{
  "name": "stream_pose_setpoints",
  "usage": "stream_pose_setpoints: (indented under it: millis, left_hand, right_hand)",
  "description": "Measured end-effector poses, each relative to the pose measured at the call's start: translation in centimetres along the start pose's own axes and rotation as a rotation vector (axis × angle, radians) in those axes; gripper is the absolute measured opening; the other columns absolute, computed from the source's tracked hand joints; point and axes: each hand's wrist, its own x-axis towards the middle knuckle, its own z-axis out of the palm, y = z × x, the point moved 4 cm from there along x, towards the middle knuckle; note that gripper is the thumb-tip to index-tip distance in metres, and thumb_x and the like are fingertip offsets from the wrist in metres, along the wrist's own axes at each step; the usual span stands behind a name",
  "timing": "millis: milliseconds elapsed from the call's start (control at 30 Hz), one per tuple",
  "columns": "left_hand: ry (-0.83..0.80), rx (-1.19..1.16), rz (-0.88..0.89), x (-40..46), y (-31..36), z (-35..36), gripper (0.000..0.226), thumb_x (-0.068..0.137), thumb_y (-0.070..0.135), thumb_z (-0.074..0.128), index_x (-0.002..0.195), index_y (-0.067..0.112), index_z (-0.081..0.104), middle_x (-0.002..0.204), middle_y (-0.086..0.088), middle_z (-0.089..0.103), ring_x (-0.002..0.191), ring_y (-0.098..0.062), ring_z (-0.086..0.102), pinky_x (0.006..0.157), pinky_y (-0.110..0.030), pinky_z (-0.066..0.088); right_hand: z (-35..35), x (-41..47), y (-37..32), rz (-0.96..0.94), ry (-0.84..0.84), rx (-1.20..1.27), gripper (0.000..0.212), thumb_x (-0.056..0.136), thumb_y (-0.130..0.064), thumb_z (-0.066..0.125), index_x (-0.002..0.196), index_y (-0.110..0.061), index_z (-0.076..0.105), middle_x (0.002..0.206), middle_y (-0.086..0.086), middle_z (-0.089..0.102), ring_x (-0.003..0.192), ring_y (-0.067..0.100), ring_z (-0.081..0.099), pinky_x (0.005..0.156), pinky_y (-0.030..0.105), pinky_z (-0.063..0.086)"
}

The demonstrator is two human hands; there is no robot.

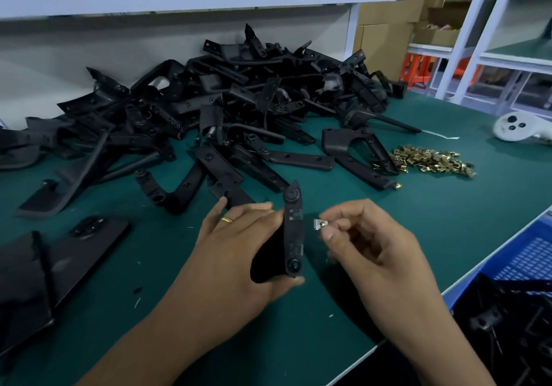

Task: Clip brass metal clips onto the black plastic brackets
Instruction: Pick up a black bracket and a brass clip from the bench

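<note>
My left hand (236, 248) grips a black plastic bracket (293, 230) and holds it upright above the green mat, its flat face with holes turned toward me. My right hand (367, 242) pinches a small metal clip (320, 224) between thumb and forefinger, a short gap to the right of the bracket's upper slot. The clip and bracket are apart. A heap of brass clips (433, 161) lies on the mat at the right. A big pile of black brackets (239, 101) fills the back of the table.
A blue plastic crate (525, 260) holding black parts stands at the right, beyond the green mat (373, 200). A black phone (86, 242) lies at the left beside dark flat parts. A white controller (513, 127) rests far right. A white shelf runs overhead.
</note>
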Motion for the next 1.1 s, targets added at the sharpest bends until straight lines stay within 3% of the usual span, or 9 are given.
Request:
stream_pose_setpoints:
  millis: [133,467,667,933,1100]
  left_hand:
    - [-0.001,0.073,0.044,0.0,0.4,0.0,0.073,0.081,0.073,0.058,0.143,0.036,0.052,0.140,0.027,0.053,0.147,0.007,0.027,0.128,-0.050,0.014]
    - [-0.002,0.158,0.115,0.1,1.0,0.3,0.069,0.081,0.065,0.063,0.141,0.034,0.053,0.136,0.024,0.057,0.145,0.000,0.036,0.123,-0.059,0.025]
    - [-0.005,0.190,0.100,0.1,1.2,0.4,0.070,0.081,0.068,0.056,0.139,0.030,0.057,0.135,0.021,0.059,0.142,-0.003,0.041,0.121,-0.060,0.029]
    - [-0.008,0.176,0.118,0.1,1.2,0.5,0.070,0.081,0.067,0.057,0.144,0.039,0.042,0.138,0.026,0.053,0.145,0.002,0.035,0.123,-0.059,0.025]
    - [-0.010,0.159,0.124,0.1,1.4,0.8,0.069,0.083,0.068,0.057,0.143,0.036,0.046,0.138,0.026,0.054,0.145,0.001,0.036,0.123,-0.057,0.027]
  right_hand:
    - [-0.1,0.1,0.0,0.020,0.011,0.033,0.013,0.096,-0.022,0.068,0.085,-0.027,0.072,0.079,-0.001,0.073,0.069,0.011,0.066,0.067,0.017,0.051]
    - [-0.3,0.2,-0.4,0.088,0.031,0.093,0.027,0.089,-0.038,0.068,0.071,-0.019,0.072,0.064,-0.004,0.069,0.057,0.004,0.056,0.057,0.011,0.044]
    - [0.1,0.2,-0.3,0.121,0.080,0.078,0.033,0.087,-0.044,0.068,0.066,-0.019,0.070,0.057,-0.008,0.063,0.053,0.004,0.051,0.052,0.012,0.040]
    - [-0.1,0.1,-0.2,0.154,0.090,0.065,0.035,0.088,-0.046,0.069,0.066,-0.019,0.069,0.055,-0.007,0.062,0.052,0.008,0.048,0.050,0.017,0.040]
    - [0.3,0.0,-0.3,0.151,0.138,0.099,0.040,0.083,-0.052,0.069,0.066,-0.016,0.068,0.055,-0.001,0.059,0.052,0.013,0.045,0.049,0.023,0.038]
